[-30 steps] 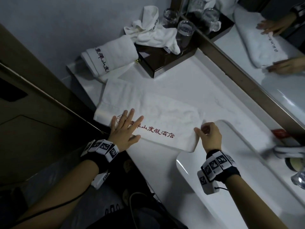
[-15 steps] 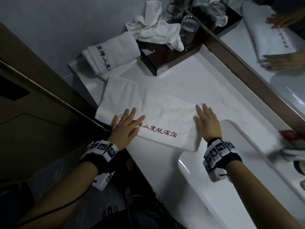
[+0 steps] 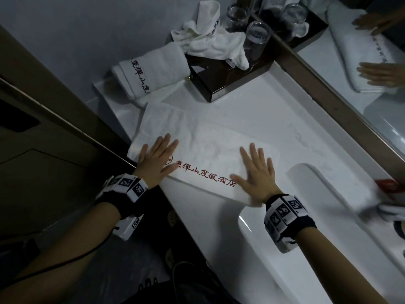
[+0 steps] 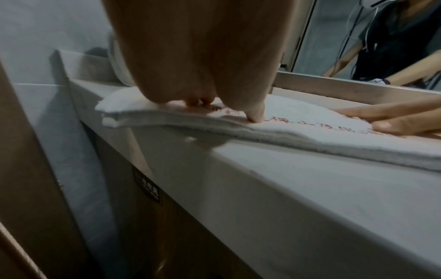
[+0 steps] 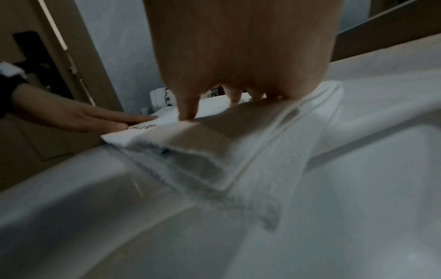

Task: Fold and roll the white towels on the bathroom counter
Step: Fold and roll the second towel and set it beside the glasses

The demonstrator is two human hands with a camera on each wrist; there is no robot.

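1. folded towel [image 3: 203, 148] lies flat on the counter [image 3: 252, 119], its right end over the sink [image 3: 328, 216] rim.
2. left hand [image 3: 155, 161] and right hand [image 3: 256, 174] press it, fingers straight and spread, gripping nothing.
3. beyond: rolled towel [image 3: 151, 73], crumpled towel [image 3: 210, 40] on a dark tray [image 3: 221, 84], glasses [image 3: 256, 36].

Both forearms are bare, no sleeves reaching the wrists. Each wrist has a black strap with a ring of white blocks around it, every block printed with a black-and-white square code. The left wristband [image 3: 125, 187] has an extra white box [image 3: 129, 227] hanging just under it, with one more code on its side, and a thin black cable [image 3: 72, 260] runs back from that box along the forearm. The right wristband [image 3: 287, 212] has a white block sticking out below the strap too. In the mirror [image 4: 372, 37], a dark short-sleeved top with thin cables dangling down the front.
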